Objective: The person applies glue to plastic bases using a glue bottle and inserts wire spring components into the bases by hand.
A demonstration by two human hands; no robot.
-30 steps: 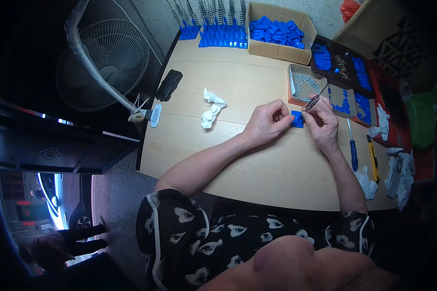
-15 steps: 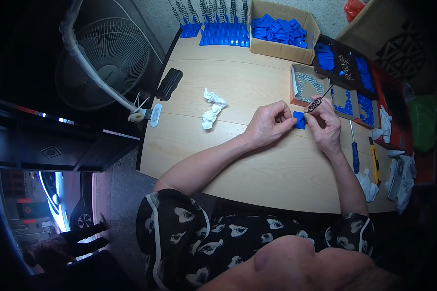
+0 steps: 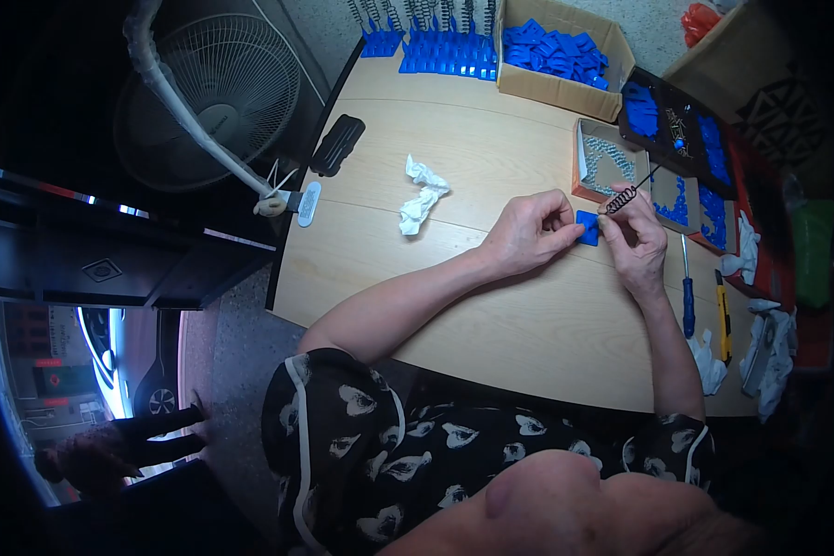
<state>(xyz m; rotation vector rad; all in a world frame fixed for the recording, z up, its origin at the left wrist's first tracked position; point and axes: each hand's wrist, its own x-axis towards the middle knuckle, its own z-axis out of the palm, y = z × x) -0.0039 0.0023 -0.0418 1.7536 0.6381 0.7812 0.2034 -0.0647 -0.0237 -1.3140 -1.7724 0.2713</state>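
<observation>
Apparently joining step: left hand [image 3: 533, 233] pinches left edge of blue square plate [image 3: 587, 229], over desk [image 3: 473, 324]; right-hand grip [image 3: 605, 213] pinches near lower end of black coil spring [image 3: 622, 199], at plate's right edge. Spring-plate contact unclear. Next move seems to call for steady plate, careful alignment.

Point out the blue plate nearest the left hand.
The blue plate touching the left hand, between it and the right hand; others, like the pile in the carton, lie farther off.

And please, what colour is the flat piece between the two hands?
The flat piece is blue; the head view shows it best.
</observation>
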